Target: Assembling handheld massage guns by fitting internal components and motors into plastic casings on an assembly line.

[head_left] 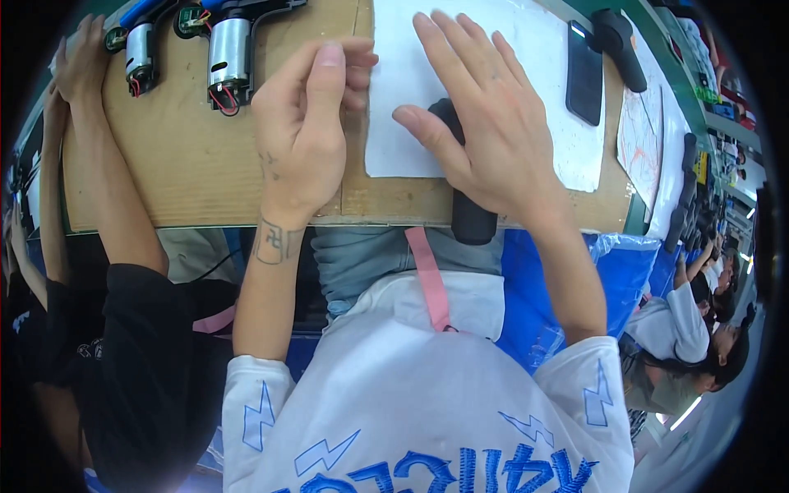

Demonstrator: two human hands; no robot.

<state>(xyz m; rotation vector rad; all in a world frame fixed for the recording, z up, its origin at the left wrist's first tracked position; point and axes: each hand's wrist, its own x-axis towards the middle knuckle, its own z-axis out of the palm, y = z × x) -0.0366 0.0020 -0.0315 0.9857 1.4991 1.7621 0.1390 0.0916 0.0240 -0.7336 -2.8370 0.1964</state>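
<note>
While the right hand (497, 127) spreads over the black cylinder (474, 220), just right of upper centre across the edge of the desk (201, 181), we cannot confirm contact; the left hand (308, 131) is half-curled, nothing visible inside. We judge the cylinder rigid, moderately heavy, best grasped round its lower end.

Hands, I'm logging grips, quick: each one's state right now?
Left hand: half curled; cannot tell if holding anything.
Right hand: open, over the black handle.

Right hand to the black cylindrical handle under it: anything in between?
Nothing visible. The right hand overlaps the black cylindrical handle, hiding its middle; whether they touch can't be told. The black smartphone lies off to the right, clear of both.
</note>
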